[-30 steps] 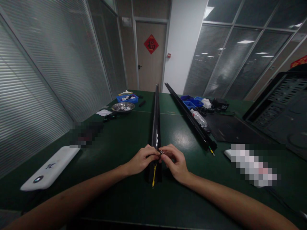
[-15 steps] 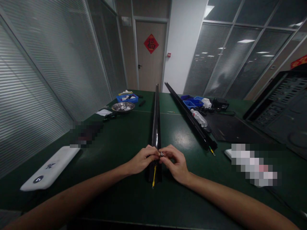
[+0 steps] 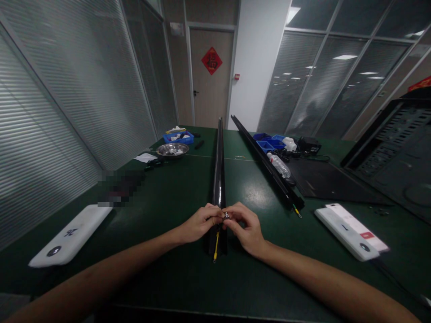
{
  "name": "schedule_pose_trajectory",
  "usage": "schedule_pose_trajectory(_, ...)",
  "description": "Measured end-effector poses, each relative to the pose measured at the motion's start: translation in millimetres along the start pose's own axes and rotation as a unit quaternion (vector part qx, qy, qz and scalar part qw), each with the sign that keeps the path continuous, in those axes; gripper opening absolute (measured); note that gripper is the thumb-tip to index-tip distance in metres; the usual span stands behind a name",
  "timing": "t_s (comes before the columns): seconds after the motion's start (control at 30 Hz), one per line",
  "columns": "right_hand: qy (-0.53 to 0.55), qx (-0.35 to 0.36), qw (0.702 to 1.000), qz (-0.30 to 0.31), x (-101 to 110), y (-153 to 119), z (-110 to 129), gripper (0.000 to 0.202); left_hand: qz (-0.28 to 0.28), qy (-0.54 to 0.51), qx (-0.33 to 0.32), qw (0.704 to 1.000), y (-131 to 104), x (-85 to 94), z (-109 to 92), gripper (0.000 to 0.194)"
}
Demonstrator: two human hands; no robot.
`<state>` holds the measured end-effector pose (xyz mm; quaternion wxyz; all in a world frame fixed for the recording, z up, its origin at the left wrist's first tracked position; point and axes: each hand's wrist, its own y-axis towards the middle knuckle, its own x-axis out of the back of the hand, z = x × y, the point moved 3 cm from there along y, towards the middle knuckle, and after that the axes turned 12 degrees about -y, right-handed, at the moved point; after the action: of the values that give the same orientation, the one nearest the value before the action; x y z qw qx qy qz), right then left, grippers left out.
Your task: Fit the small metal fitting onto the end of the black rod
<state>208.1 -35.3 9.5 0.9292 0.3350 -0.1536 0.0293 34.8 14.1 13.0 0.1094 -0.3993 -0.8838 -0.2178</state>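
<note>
A long black rail point(image 3: 219, 170) runs away from me down the middle of the green table, its near end under my hands. My left hand point(image 3: 202, 223) is closed over the rail's near part, fingers and thumb pressed together; what they grip is hidden. From the other side, my right hand point(image 3: 247, 228) pinches a small shiny metal piece point(image 3: 226, 216), its exact kind too small to make out. The fingertips of both hands meet around this piece. A yellow wire point(image 3: 216, 246) with a ring terminal sticks out toward me from the rail's end.
A second black rail point(image 3: 269, 166) lies to the right, beside a plastic bottle point(image 3: 280, 166) and blue bins point(image 3: 265, 146). White devices point(image 3: 70, 235) flank my arms. A metal bowl point(image 3: 172, 150) and blue tray point(image 3: 178, 137) stand far left. A black metal case point(image 3: 397, 157) rises at right.
Both hands keep almost the same place and grip at the rail's near end. The view has shifted very slightly.
</note>
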Motion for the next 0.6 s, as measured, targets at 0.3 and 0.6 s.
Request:
schedule_pose_trajectory(0.3, -0.028, 0.014, 1.0, -0.002, 1.1, 3.6, 6.4, 0.016, -0.004, -0.001, 0.017, 1.0, -0.6, 0.6, 4.6, 0.031)
schedule_pose_trajectory(0.6, -0.039, 0.023, 0.999, -0.002, 4.1, 3.5, 8.8, 0.017, -0.001, -0.006, 0.011, 1.0, 0.8, 0.0, 0.2, 0.029)
